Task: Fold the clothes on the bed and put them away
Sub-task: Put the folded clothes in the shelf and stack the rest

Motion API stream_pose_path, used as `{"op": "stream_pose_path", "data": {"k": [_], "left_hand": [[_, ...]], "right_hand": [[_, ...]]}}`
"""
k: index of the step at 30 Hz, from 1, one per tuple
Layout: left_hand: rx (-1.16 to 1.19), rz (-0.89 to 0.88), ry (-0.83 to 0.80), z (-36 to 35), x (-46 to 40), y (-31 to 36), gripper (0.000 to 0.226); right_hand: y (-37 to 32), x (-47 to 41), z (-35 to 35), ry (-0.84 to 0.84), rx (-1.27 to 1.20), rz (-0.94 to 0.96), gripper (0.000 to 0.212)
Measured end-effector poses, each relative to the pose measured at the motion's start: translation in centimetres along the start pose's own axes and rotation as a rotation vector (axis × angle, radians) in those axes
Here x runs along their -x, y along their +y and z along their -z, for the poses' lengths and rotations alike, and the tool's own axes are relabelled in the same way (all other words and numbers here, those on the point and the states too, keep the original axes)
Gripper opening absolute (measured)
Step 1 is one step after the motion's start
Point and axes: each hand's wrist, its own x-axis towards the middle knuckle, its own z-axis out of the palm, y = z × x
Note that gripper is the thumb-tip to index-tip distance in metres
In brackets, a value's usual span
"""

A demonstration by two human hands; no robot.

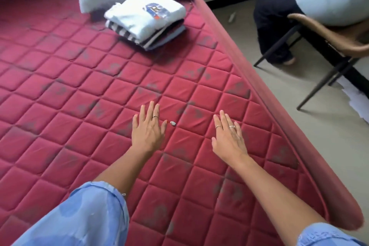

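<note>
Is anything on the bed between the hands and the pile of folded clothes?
Nothing visible: only bare red quilted mattress lies between both open hands, left and right, and the folded clothes stack.

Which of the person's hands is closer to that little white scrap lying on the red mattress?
Left. The left hand lies right beside the white scrap, its thumb tip almost touching it. The right hand is farther off, on the scrap's other side. Both are empty.

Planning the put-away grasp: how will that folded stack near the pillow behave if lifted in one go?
The folded stack is probably floppy: soft cloth, edges sagging. Its layers look offset, so they may slide apart unless held from below. Likely light.
</note>
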Motion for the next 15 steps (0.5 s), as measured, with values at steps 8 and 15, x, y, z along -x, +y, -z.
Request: {"op": "stream_pose_path", "data": {"k": [8,15], "left_hand": [[-0.016,0.021,0.039,1.6,-5.4,-3.7,0.064],[0.455,0.370,-0.029,2.4,-12.6,-2.9,0.070]], "right_hand": [[-2.9,-10.2,1.9,0.008,0.115,0.140,0.073],[-6.3,-20.0,3.0,0.041,0.117,0.255,0.070]]}}
